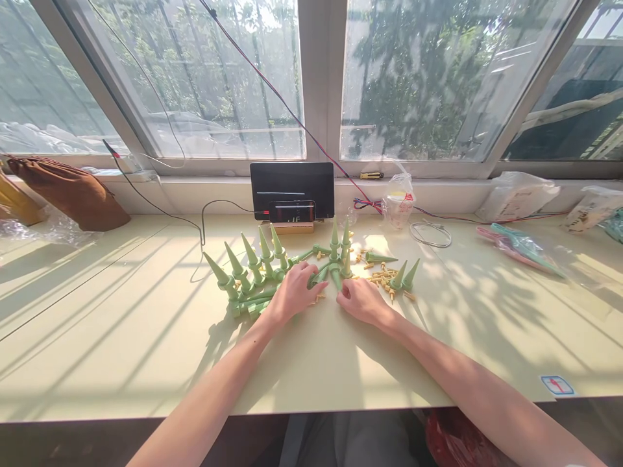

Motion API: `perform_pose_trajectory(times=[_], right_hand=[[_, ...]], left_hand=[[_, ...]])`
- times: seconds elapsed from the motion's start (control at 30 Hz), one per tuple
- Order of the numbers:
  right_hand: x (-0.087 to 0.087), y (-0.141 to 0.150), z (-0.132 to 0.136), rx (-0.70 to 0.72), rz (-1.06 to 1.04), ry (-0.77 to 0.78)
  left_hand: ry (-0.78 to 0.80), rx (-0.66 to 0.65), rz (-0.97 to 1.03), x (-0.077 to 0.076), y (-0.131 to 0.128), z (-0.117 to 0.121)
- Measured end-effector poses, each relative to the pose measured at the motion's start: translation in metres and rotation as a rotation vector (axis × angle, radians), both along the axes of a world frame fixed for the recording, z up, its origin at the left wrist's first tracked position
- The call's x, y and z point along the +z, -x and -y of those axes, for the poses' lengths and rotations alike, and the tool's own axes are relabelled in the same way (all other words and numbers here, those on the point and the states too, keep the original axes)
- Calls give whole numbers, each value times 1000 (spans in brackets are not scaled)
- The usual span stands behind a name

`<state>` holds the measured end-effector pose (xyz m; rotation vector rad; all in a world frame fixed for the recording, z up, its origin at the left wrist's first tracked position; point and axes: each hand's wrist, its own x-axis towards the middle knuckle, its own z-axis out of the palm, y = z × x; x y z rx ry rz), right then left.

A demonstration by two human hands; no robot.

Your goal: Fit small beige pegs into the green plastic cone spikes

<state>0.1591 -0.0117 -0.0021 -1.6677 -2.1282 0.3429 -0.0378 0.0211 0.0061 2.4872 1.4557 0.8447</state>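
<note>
I can't see the fingertips of the left hand (pixel 296 288) properly: its back hides most of them, thumb spread out, a green stick (pixel 319 275) in the space between. Can't tell if it's gripped. Right hand (pixel 361 299) is curled, fingertips at the near end of a green cone (pixel 335 276); contact point too small to read, so no call on a pinch. The two hands are apart, a narrow gap of table between them. Left forearm and hand partly cover the green tubes (pixel 256 303) beside a row of upright spikes (pixel 252 263). Yellow pegs (pixel 382 277) sit in a heap past the right hand, individual ones blurring together. Both forearms run out of frame at the bottom; a red bag (pixel 445 438) under the table edge is cut off too. Table (pixel 146 363) is pale cream, striped with sun and bar shadows (glare bleaches the patch behind the pegs). At the back, a dark tablet (pixel 292 181), its lower part blocked by a phone (pixel 293 211) whose screen text I can't read. Behind that, big windows (pixel 233 78), trees outside; a brown bag (pixel 78 194) far left.
</note>
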Motion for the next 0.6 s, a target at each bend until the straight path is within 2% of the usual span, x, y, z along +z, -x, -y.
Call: perform_pose_trajectory(times=[0.2,0.37,0.6], right_hand=[[-1,1,-1,21,-148,11],[-1,2,1,116,-280,3],[-2,1,5,223,-326,-14]], left_hand=[[-49,14,60,-1,-1,-2],[-52,-3,130,2,-4,-1],[-33,-30,197,7,-6,2]])
